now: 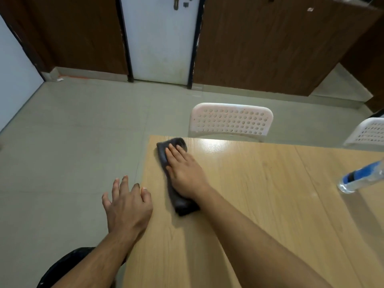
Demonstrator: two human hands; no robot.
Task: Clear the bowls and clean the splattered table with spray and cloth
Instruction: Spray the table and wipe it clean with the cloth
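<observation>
A person wipes a wood-grain table (259,204) in a room with grey floor tiles, brown panelled walls and a white door (161,38). Two white perforated plastic chairs (230,121) stand at the table's far edge. No bowls appear in view, which suggests that the clearing is done and the wiping is under way.

The right hand (185,173) lies flat with straight fingers on a dark grey cloth (178,198), pressing it to the table near the far left corner. The folded cloth runs lengthwise from that corner back toward the person, and the hand covers its middle. The unwiped stretch appears to lie to the right, so the next stroke would likely travel that way, across the cloth's long axis.

The left hand (127,201) rests at the table's left edge with fingers spread, holding nothing; it seems to be bracing.

A clear spray bottle (361,177) with a blue label stands well apart at the right edge of the view, nearer the right arm. Its label is too blurred to read.
</observation>
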